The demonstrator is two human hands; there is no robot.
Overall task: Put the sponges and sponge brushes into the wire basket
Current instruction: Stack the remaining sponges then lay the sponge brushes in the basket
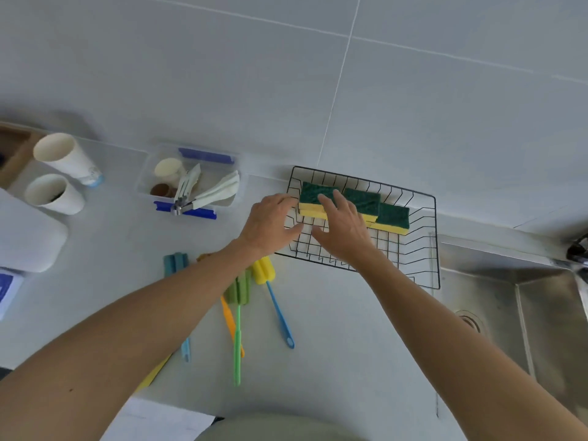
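Three sponges [362, 200] in the wire basket [426, 249]; four sponge brushes [265, 275] outside; both hands [270, 222] spread, holding nothing.

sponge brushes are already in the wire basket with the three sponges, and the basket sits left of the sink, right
Not quite. The head view shows the sponge brushes lying on the counter in front of the wire basket, not in it. The rest holds: three sponges are in the basket, which sits left of the sink.
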